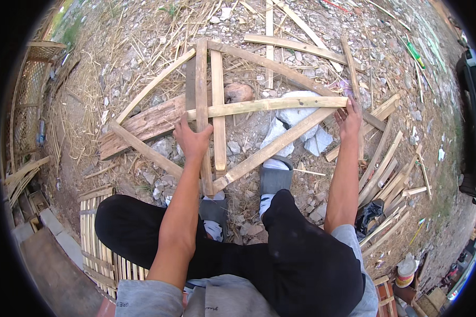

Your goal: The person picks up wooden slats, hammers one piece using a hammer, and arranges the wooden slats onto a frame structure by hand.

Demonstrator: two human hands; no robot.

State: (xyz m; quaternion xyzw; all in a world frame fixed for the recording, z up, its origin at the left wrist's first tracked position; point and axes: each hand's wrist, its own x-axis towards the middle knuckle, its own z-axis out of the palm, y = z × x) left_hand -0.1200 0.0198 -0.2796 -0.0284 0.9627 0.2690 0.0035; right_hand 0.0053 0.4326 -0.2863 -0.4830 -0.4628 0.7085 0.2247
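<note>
A pale wooden slat (269,104) runs crosswise over a frame of joined wooden strips on the ground. My left hand (193,140) grips its left end, thumb and fingers spanning an upright strip (201,79) that it crosses. At the slat's right end, my right hand (349,120) holds the tip with its fingers. A second upright strip (218,142) stands beside the first, passing under the slat. Slanting strips, such as the lower right one (275,148), meet near my feet. Beneath the frame lies a weathered wooden log (153,122).
White stone pieces (317,141) lie under the frame's right half. Loose slats (388,171) are heaped on the right near a black plastic bag (369,216). I sit on a slatted bamboo seat (98,232). A green object (415,54) lies far right, and a dark vehicle (473,127) stands beyond.
</note>
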